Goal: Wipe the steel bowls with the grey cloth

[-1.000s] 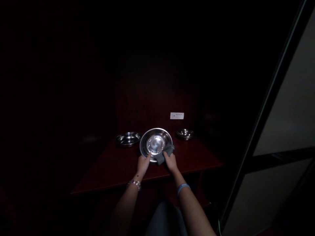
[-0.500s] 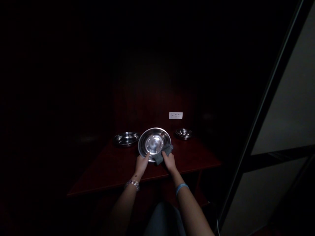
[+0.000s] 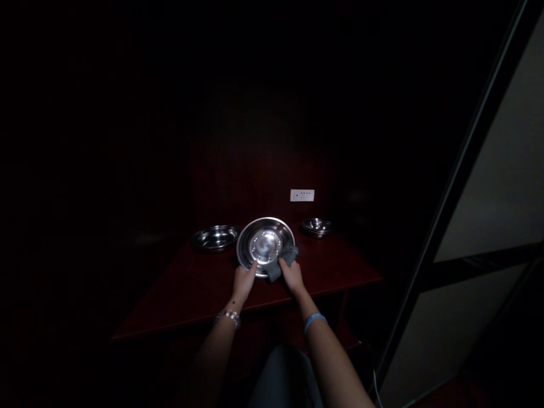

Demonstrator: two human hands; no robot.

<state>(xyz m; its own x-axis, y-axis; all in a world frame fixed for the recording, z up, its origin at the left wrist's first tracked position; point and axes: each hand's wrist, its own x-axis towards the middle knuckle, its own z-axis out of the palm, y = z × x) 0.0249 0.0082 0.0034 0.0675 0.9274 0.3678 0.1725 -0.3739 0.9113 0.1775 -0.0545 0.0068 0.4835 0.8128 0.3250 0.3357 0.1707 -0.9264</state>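
Over one red table | left hand: gripping one steel basin | right hand: clutching one cloth

A dim indoor room, homelike, though its exact kind cannot be told: a dark red desk bears steel dishes far left and steel bowls far right; beyond, a white socket plate; right, pale dark-framed panels

– See the steel basin?
– Yes: round, shiny, held tilted over the desk, hollow side facing the camera.
– Notice the cloth?
– Dark grey, bunched, lying against the near right rim.
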